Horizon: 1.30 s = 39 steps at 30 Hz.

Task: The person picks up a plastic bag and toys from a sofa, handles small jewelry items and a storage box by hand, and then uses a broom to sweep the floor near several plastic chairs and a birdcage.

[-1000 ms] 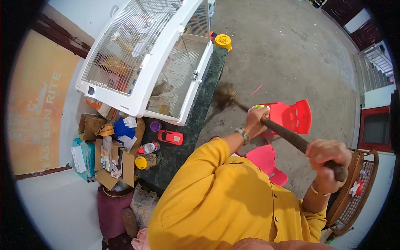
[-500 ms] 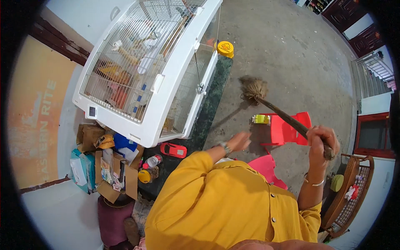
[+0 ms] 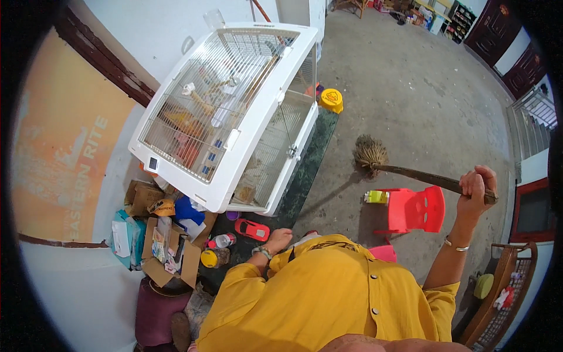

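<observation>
A straw broom [image 3: 419, 174] stretches across the right half, its wooden stick in my right hand [image 3: 476, 189]. The fingers wrap round the stick near its upper end. Its bushy straw head [image 3: 370, 155] is over the concrete floor. At the edge of the dark green table is my left hand [image 3: 280, 240], its fingers curled in and nothing seen in them. Beside that hand lies a red toy car [image 3: 253, 229] on the table.
A white bird cage [image 3: 240, 176] stands on the table [image 3: 316, 138]. Beyond my broom stick is a red child's chair [image 3: 416, 209] with a yellow-green thing [image 3: 376, 196] next to it. An open cardboard box [image 3: 190, 258] and jars [image 3: 216, 257] sit at left; a wooden rack [image 3: 498, 299] stands at right.
My left hand has drawn back left toward the toy car, and its fingers have curled. My right hand and the broom have shifted right, and the broom stick lies flatter across the view.
</observation>
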### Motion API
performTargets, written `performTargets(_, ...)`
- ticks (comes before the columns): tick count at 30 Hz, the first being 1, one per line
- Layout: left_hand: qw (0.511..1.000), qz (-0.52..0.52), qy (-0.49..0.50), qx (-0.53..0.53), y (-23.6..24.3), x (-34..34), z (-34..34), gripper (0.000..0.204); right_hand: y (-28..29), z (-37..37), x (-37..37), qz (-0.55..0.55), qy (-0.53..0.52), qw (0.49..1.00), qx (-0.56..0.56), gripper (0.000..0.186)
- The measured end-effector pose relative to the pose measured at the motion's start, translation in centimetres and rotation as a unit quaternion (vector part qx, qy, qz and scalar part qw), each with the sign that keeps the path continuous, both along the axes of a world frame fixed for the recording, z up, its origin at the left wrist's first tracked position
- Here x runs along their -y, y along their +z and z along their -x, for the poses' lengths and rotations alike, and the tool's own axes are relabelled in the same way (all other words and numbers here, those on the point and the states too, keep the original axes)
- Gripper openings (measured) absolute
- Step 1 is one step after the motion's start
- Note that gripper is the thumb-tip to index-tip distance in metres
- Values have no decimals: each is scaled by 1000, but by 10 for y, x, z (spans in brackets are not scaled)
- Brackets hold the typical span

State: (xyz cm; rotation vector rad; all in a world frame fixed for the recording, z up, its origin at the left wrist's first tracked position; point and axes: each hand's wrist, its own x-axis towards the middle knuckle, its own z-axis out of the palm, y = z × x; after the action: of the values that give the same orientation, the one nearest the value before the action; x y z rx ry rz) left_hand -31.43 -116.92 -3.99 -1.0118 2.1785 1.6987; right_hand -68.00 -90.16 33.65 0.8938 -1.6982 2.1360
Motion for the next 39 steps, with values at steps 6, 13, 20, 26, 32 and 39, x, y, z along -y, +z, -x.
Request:
performTargets(6, 941, -146, -28, -303, 188, -29, 129, 29, -4, 15, -26, -16, -2, 1000, 3, 11)
performTargets(13, 583, -192, -140, -777, 404, -87, 169, 23, -6, 47, -66, 21, 26, 999, 5, 10)
performTargets(20, 593, -326, -54, -734, 441, -124, 155, 15, -1, 60, -74, 29, 51, 998, 3, 15)
performTargets(26, 573, -376, -72, -724, 420, -136, 180, 15, 6, 72, -81, 16, 65, 998, -8, 16)
performTargets(32, 545, -380, -103, -740, 408, -141, 186, 23, 5, 80, -79, 22, 107, 994, 2, 17)
performTargets(39, 389, -221, -26, -894, 408, -153, 216, 22, 8, 87, -70, 17, 125, 992, 8, 17)
